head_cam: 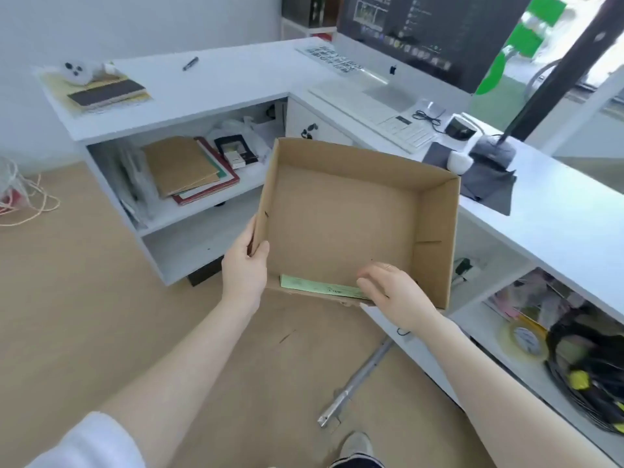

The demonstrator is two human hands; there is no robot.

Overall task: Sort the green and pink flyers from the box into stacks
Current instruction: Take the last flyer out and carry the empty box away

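A white L-shaped surface (216, 82) runs along a pale wall (135, 21) and turns toward a bright window (601, 106) — daylight floods in there. Open white shelves (202, 211) sit beneath it, above a light wood floor (84, 298).

Illumination is bright, even daylight, strongest from the window (574, 72) at upper right, where detail washes out. Shadows are soft. Wide-angle distortion bends the counter (209, 86) edges; overall sharpness is slightly soft.
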